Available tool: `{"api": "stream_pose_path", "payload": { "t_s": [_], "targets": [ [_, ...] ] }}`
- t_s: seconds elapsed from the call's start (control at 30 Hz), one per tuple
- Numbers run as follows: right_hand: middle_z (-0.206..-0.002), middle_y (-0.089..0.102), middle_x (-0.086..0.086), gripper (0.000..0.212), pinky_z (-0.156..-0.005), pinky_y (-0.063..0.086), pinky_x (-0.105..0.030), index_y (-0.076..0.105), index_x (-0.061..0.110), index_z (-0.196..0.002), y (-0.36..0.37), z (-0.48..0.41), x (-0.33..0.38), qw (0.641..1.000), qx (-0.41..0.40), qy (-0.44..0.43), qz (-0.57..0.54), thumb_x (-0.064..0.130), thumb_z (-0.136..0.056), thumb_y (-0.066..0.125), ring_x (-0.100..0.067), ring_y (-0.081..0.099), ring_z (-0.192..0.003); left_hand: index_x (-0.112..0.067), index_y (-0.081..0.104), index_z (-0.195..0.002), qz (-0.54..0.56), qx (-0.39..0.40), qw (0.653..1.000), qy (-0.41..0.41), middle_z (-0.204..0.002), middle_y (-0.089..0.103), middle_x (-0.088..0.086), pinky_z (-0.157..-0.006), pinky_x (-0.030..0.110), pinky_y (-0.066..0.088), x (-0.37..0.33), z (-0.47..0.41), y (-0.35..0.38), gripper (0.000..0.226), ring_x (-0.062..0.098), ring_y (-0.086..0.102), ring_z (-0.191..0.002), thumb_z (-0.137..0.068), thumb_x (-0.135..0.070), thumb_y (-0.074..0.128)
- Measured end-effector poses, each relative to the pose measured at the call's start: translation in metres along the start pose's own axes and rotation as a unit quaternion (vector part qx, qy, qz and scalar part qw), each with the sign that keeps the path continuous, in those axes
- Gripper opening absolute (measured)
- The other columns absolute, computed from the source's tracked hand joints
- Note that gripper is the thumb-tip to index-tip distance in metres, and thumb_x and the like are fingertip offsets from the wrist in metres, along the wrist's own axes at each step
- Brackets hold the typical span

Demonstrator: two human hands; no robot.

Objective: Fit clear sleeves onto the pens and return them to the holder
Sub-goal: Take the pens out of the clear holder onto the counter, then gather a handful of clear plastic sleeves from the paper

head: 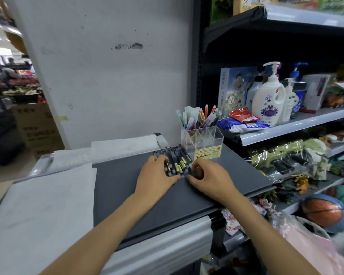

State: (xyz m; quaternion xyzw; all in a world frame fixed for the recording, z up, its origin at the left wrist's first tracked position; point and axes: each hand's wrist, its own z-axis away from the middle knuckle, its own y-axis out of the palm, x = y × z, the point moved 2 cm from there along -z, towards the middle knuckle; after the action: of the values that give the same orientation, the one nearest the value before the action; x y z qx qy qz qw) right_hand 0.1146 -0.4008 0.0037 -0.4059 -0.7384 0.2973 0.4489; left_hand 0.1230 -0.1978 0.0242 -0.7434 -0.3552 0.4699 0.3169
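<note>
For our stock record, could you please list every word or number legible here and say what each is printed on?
"1000pcs": puzzle box, running down its left edge.
"50x70cm": same box, just below that.
Yellow label on the clear holder: too small to read.
Logo on the white pump bottle: not legible.
Print on the cardboard boxes: blurred.
Stickers on the pens: too small.

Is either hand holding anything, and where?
Nothing is lifted. The left hand rests flat on the row of black pens with yellow labels, over their near ends; the right hand curls at the row's right edge, grip unclear.
</note>
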Motion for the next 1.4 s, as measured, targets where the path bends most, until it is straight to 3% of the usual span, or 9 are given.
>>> {"api": "stream_pose_path", "payload": {
  "t_s": [0.13, 0.37, 0.57, 0.8, 1.07, 1.2, 1.4],
  "targets": [
    [-0.072, 0.054, 0.013, 0.030, -0.054, 0.034, -0.026, 0.053, 0.033, -0.087, 0.002, -0.001, -0.001, 1.000, -0.007, -0.003, 0.012, 0.056, -0.086, 0.072, -0.006, 0.051, -0.068, -0.026, 0.060, -0.123, 0.014, -0.017, 1.000, -0.005, -0.116, 0.058, 0.001, -0.088, 0.034, 0.051, 0.001, -0.002, 0.004, 0.058, 0.022, 0.062, -0.106, -0.078, -0.053, 0.084],
    [-0.069, 0.053, 0.016, 0.039, -0.051, 0.030, -0.022, 0.050, 0.034, -0.079, 0.003, -0.002, -0.002, 1.000, -0.007, -0.003, 0.007, 0.068, -0.081, 0.070, 0.000, 0.051, -0.066, -0.026, 0.057, -0.130, 0.015, -0.002, 1.000, -0.003, -0.116, 0.057, 0.000, -0.088, 0.031, 0.048, 0.004, 0.001, 0.001, 0.069, 0.020, 0.059, -0.108, -0.074, -0.055, 0.086],
    [-0.071, 0.057, 0.014, 0.051, -0.051, 0.033, -0.026, 0.049, 0.031, -0.077, 0.004, -0.005, -0.002, 1.000, -0.002, 0.002, 0.020, 0.079, -0.077, 0.066, -0.002, 0.053, -0.066, -0.024, 0.058, -0.133, 0.038, 0.013, 0.999, -0.007, -0.124, 0.059, 0.002, -0.093, 0.033, 0.051, 0.010, 0.004, -0.003, 0.058, 0.019, 0.063, -0.107, -0.082, -0.036, 0.083],
    [-0.064, 0.053, 0.006, 0.058, -0.049, 0.030, -0.030, 0.043, 0.022, -0.070, 0.008, -0.009, -0.002, 0.999, -0.018, 0.018, 0.041, 0.073, -0.083, 0.068, -0.011, 0.050, -0.061, -0.026, 0.058, -0.132, 0.071, 0.014, 0.997, 0.000, -0.121, 0.060, -0.002, -0.087, 0.023, 0.047, 0.013, 0.005, -0.002, 0.053, 0.010, 0.061, -0.098, -0.085, -0.028, 0.081],
    [-0.066, 0.056, 0.011, 0.053, -0.049, 0.032, -0.027, 0.047, 0.027, -0.070, 0.003, -0.002, 0.000, 1.000, -0.007, 0.009, 0.011, 0.075, -0.078, 0.068, -0.004, 0.052, -0.062, -0.029, 0.054, -0.137, -0.033, 0.018, 0.999, 0.005, -0.132, 0.059, -0.004, -0.101, 0.045, 0.050, 0.016, 0.016, -0.013, 0.053, 0.020, 0.059, -0.120, -0.090, -0.045, 0.073],
    [-0.071, 0.056, 0.011, 0.043, -0.052, 0.033, -0.024, 0.050, 0.030, -0.071, -0.002, 0.006, 0.006, 1.000, 0.000, 0.002, -0.002, 0.062, -0.082, 0.075, -0.003, 0.051, -0.067, -0.029, 0.051, -0.141, -0.077, 0.022, 0.997, 0.005, -0.136, 0.059, -0.005, -0.107, 0.047, 0.044, 0.018, 0.023, -0.020, 0.055, 0.021, 0.055, -0.127, -0.093, -0.051, 0.067],
    [-0.078, 0.056, 0.013, 0.035, -0.058, 0.042, -0.026, 0.052, 0.032, -0.075, -0.005, 0.018, 0.030, 1.000, -0.003, -0.024, -0.006, 0.050, -0.084, 0.081, -0.005, 0.052, -0.073, -0.030, 0.050, -0.142, -0.095, 0.034, 0.995, 0.008, -0.135, 0.061, -0.006, -0.104, 0.044, 0.042, 0.024, 0.029, -0.026, 0.057, 0.020, 0.055, -0.126, -0.092, -0.054, 0.066]
  ]
}}
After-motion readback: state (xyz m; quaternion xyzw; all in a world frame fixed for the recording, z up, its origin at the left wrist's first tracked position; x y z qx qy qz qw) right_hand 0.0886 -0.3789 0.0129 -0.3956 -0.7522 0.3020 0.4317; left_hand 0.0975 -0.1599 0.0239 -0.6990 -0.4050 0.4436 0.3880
